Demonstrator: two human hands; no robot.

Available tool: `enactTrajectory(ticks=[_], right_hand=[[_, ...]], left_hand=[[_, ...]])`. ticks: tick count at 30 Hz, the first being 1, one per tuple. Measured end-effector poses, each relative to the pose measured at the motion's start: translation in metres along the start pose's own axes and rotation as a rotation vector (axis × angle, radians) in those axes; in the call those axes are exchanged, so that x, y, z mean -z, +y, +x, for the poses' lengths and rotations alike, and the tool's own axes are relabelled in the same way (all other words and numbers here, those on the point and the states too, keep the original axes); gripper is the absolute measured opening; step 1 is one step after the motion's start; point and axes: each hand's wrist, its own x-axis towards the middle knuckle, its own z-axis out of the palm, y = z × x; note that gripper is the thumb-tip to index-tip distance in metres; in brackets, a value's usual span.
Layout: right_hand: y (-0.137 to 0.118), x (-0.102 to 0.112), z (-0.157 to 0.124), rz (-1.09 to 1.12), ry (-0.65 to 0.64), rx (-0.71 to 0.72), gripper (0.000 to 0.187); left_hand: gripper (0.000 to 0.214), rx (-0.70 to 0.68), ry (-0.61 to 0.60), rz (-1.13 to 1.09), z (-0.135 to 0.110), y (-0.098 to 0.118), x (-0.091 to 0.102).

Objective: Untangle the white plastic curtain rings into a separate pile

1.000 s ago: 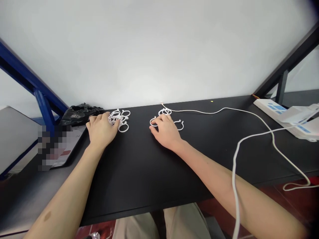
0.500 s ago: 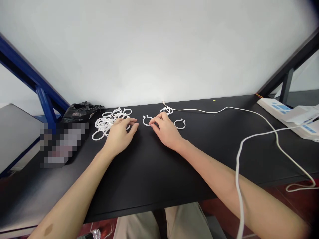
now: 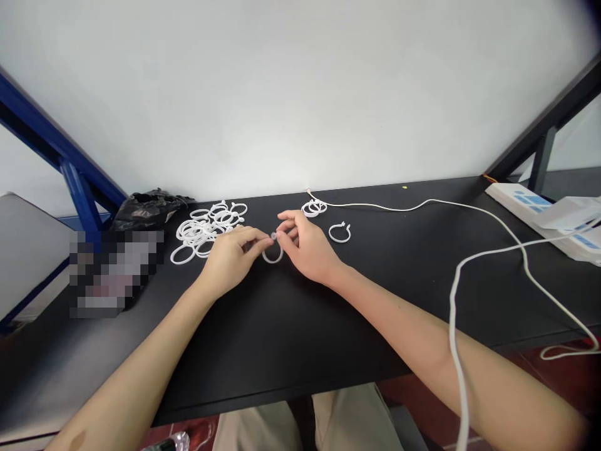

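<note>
Between my two hands is a white plastic ring (image 3: 273, 260), its loop hanging toward me and its ends at my fingertips. My left hand (image 3: 235, 254) pinches it from the left with thumb and forefinger. From the right, my right hand (image 3: 307, 247) pinches the ring's other end; its remaining fingers are loosely curled. A pile of similar white rings (image 3: 200, 232) lies left of and behind my left hand. Another ring (image 3: 339, 232), open at its top, lies right of my right hand. Behind that hand sits a small group of rings (image 3: 313, 208).
A white cable (image 3: 453, 300) crosses the black table (image 3: 277, 338) and passes over my right forearm. A crumpled black plastic bag (image 3: 148, 210) lies at the back left, near a blurred-out item (image 3: 117, 272). White and blue boxes (image 3: 530, 203) stand at the right.
My left hand has moved right and my right hand slightly left, so they meet at the ring. The ring has come nearer me, now gripped from both sides with its ends together.
</note>
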Motion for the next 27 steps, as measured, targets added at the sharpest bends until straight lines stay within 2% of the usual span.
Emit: enactTrajectory(ticks=[2,5,10,14,17,23,27], right_hand=[[0.001,0.0,0.001,-0.017,-0.033,-0.01,0.023],[0.002,0.0,0.002,-0.104,-0.096,0.0,0.016],[0.001,0.003,0.0,-0.221,-0.19,0.075,0.028],[-0.003,0.007,0.0,-0.274,-0.234,0.09,0.028],[-0.005,0.009,0.001,-0.216,-0.245,0.064,0.029],[-0.004,0.009,0.0,-0.012,-0.262,0.066,0.033],[-0.005,0.009,0.0,0.132,-0.249,0.02,0.027]], left_hand=[[0.02,-0.078,-0.013,0.067,-0.001,-0.002,-0.003],[0.017,-0.123,-0.046,0.104,-0.001,-0.004,-0.006],[0.015,-0.13,-0.044,0.209,-0.001,-0.009,0.004],[0.015,-0.128,-0.153,0.262,-0.001,-0.012,0.011],[0.017,-0.135,-0.171,0.276,0.0,-0.011,0.009],[0.022,-0.036,-0.083,0.213,0.001,-0.005,0.008],[0.023,-0.042,-0.03,0.191,0.001,-0.004,0.01]])
